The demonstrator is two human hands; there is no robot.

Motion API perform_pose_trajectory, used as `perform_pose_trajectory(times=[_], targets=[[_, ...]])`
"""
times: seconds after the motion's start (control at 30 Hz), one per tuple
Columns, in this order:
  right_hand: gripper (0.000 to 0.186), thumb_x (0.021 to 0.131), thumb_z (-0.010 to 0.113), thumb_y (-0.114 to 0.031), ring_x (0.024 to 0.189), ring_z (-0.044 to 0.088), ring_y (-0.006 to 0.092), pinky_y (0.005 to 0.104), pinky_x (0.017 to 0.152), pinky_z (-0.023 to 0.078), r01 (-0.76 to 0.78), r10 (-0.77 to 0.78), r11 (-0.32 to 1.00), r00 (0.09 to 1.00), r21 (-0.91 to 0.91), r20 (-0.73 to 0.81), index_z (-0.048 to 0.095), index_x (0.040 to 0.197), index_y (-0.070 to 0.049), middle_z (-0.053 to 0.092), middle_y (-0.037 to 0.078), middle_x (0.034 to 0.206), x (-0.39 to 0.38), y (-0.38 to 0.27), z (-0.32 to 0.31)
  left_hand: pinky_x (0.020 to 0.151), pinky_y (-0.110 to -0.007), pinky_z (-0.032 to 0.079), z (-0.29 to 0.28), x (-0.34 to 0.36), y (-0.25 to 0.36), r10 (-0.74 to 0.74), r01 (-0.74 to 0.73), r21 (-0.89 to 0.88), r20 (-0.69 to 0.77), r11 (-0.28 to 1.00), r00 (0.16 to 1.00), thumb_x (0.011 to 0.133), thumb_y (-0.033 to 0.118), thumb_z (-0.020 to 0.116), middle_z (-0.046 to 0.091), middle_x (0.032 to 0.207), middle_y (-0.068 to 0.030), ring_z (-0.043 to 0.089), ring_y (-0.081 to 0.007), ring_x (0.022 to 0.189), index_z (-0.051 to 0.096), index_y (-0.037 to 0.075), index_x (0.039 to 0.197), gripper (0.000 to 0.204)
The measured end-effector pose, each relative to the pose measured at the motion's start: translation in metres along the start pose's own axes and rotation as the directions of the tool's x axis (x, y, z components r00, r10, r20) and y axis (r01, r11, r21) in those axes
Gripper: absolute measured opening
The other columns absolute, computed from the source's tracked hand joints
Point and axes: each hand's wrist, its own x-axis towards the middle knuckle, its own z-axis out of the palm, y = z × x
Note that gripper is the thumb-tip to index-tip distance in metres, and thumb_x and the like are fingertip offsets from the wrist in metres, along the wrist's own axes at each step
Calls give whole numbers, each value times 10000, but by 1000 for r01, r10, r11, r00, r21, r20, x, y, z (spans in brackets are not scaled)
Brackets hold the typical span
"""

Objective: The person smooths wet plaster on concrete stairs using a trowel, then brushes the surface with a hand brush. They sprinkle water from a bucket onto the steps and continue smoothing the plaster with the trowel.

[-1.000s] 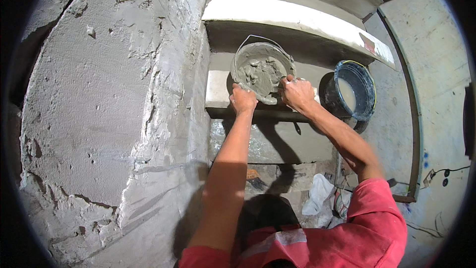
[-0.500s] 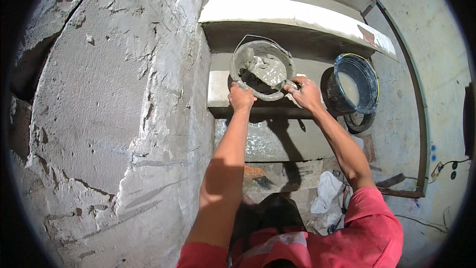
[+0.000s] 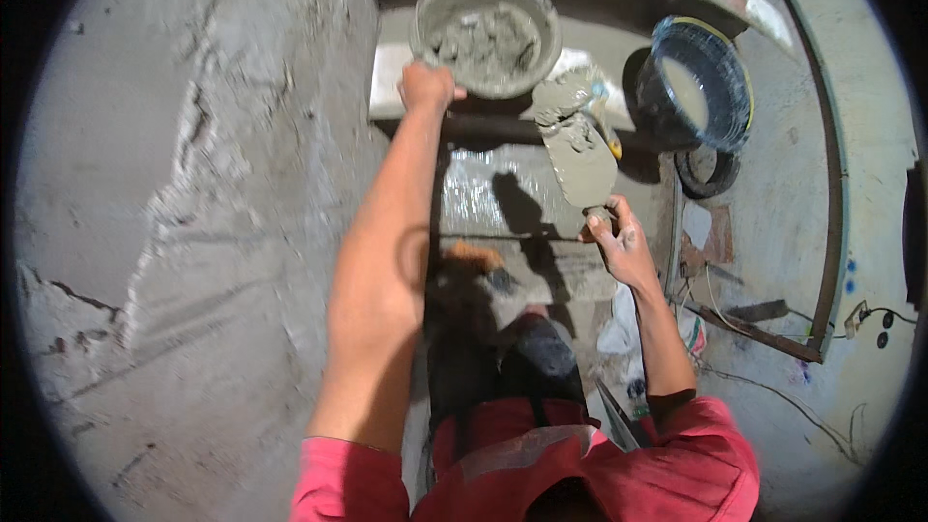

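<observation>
A bucket (image 3: 549, 39) of wet grey mortar (image 3: 488, 48) stands on a stair step, its wire handle tipped to the far side. My left hand (image 3: 427, 87) is closed over its near-left rim. My right hand (image 3: 623, 244) grips a trowel (image 3: 586, 172) by its handle, to the right of and nearer than the bucket. Wet mortar coats the blade, with a thick lump (image 3: 564, 95) at its far end. Just beside that lump, on the step, lies a brush (image 3: 609, 126) with a yellow handle end, partly hidden.
A dark bucket (image 3: 650, 97) with cloudy liquid stands to the right, above a dark round container (image 3: 710, 172). Rough plastered wall (image 3: 242, 135) runs along the left. Beyond the bucket rises another step (image 3: 619, 0). A white bag (image 3: 619, 324) and cables lie at lower right.
My right hand has left the bucket's rim and come nearer, drawing the mortar-laden trowel out. My left hand stays on the rim. The view has shifted, placing the bucket higher.
</observation>
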Motion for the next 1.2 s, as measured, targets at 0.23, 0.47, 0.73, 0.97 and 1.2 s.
perform_pose_trajectory(times=[0.23,0.47,0.73,0.97,1.2], targets=[[327,993,665,-180,912,640,230,383,830,513,-82,73,981,996,-177,-58,511,1233,-21,669,133,1046,-63,138,25,821,-315,567,5,9,-21,2,0,-137,18,991,1000,959,183,609,781,933,-192,788,-242,773,481,-159,1399,571],[343,980,609,-200,1018,645,510,554,845,497,-164,94,905,977,-392,-191,463,1217,0,662,304,1094,9,269,105,723,-294,556,40,-84,-192,65,-129,-237,-258,963,964,1028,186,605,724,1093,-182,705,-162,790,418,-97,1508,587],[303,952,616,-159,996,649,498,603,807,517,-176,52,686,980,-706,-194,461,1172,-18,618,287,1116,60,289,140,1009,-484,487,88,-189,-389,-211,253,266,-177,930,961,970,200,635,662,1209,-340,641,-470,1153,452,-47,1499,612],[362,929,691,-204,1063,631,464,560,899,508,-162,-52,726,956,-669,-288,543,1191,-1,617,265,1150,57,297,155,1101,-497,425,83,-170,-427,-86,91,265,-29,960,996,947,190,639,547,1405,-334,535,-471,1306,390,-49,1521,670],[564,934,739,-361,737,680,324,450,711,560,-358,301,910,917,-208,-260,594,1220,105,679,176,848,60,316,153,1179,-457,371,80,-145,-478,-285,285,247,-34,926,958,947,267,650,455,1554,-237,413,-414,1445,327,27,1584,754]])
